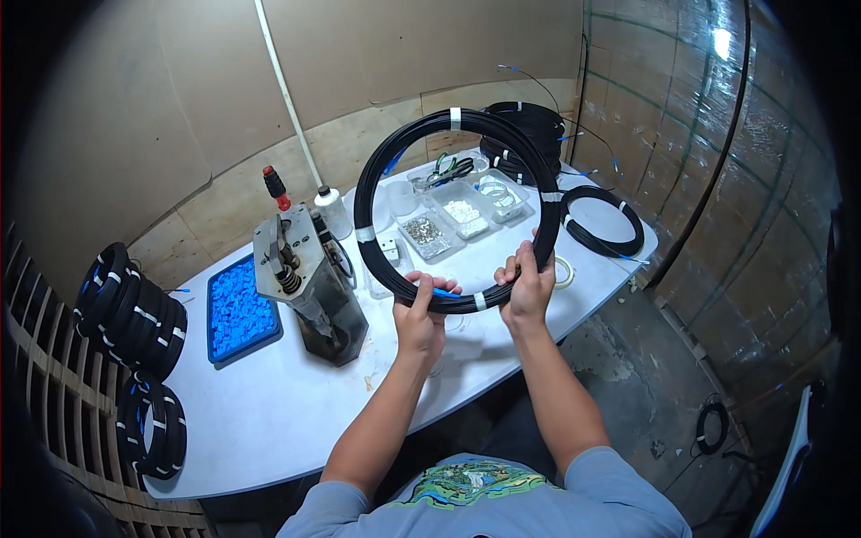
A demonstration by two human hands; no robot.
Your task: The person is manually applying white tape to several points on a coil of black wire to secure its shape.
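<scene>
Both hands hold up a large coil of black cable [366, 193], bound with several strips of white tape. It is raised above the white table, its ring facing me. My left hand [420, 314] grips the lower left of the ring, thumb in front; a blue connector end [446, 293] shows beside its fingers. My right hand [529, 285] is closed round the lower right of the ring. Seen through the ring are a clear tray of small metal parts [425, 235] and a clear tray of white pieces [464, 215].
A grey metal press [309, 269] stands left of the coil, beside a blue tray [244, 357] of small blue parts. Stacked black coils [134, 314] sit at the left edge; more coils [529, 134] pile at the back right. Another coil [583, 235] lies on the table's right.
</scene>
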